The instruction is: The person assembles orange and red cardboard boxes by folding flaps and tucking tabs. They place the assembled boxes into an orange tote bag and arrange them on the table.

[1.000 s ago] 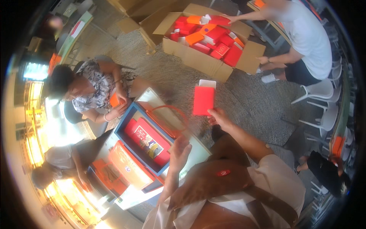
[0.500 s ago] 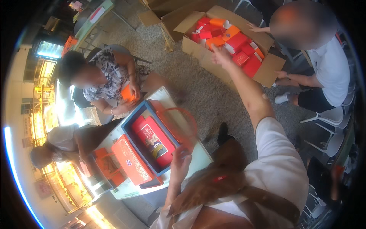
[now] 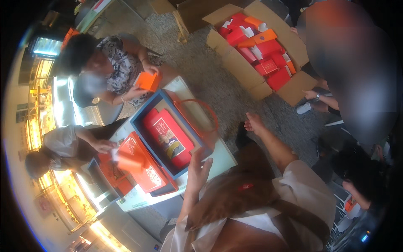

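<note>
My left hand (image 3: pixel 198 170) is raised beside the near corner of an open gift box, its fingers apart and holding nothing. The gift box has blue walls (image 3: pixel 145 119), and a flat red carton (image 3: pixel 166 136) with a printed picture lies inside it. An orange handle (image 3: pixel 217 119) loops out from its right side. Over the floor, right of the table, my right hand (image 3: pixel 254 123) is held in the air with fingers loosely extended, touching nothing.
The pale table (image 3: pixel 224 157) also bears an orange-red box (image 3: pixel 147 170). One person holds an orange carton (image 3: pixel 148 82); another moves a blurred orange piece (image 3: pixel 131 161). A cardboard box (image 3: pixel 235 63) of red and orange cartons stands far right, with a person (image 3: pixel 352 63) beside it.
My right hand has drawn back from the cardboard box toward me. My left hand stays near the gift box. The person at right leans closer; an orange piece now moves over the orange-red box.
</note>
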